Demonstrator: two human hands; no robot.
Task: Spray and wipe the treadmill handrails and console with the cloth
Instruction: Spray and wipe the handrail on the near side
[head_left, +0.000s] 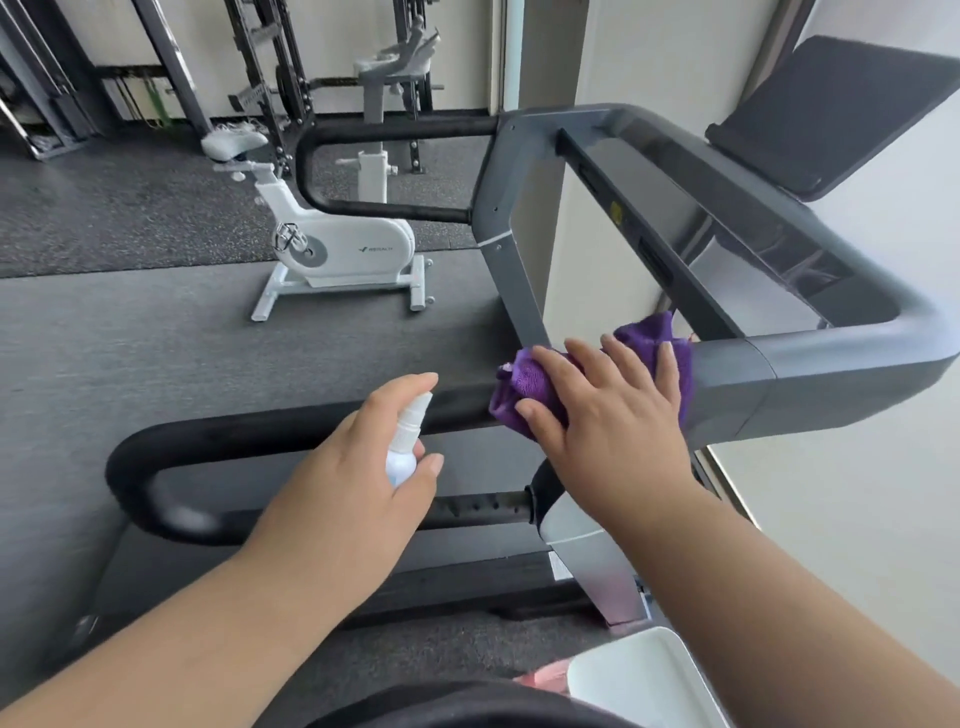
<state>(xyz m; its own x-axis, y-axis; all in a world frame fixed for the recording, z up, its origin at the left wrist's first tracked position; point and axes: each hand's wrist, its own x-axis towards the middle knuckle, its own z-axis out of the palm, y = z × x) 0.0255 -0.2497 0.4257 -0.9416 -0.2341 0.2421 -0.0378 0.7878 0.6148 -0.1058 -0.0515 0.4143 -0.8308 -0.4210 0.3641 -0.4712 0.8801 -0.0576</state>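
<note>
My right hand (605, 410) presses a purple cloth (519, 382) flat onto the near black handrail (249, 434), where it meets the treadmill's grey console frame (810, 374). Its fingers lie straight over the cloth. My left hand (363, 467) grips a small white spray bottle (405, 441) upright just in front of that handrail, left of the cloth. The far black handrail (374, 130) loops off the frame's other side. The dark console screen (826, 109) tilts up at the top right.
A white exercise bike (332, 244) stands on the grey floor beyond the treadmill. Weight racks (270, 67) line the back wall. A white wall runs along the right. A white bin (649, 675) sits at the bottom edge near my body.
</note>
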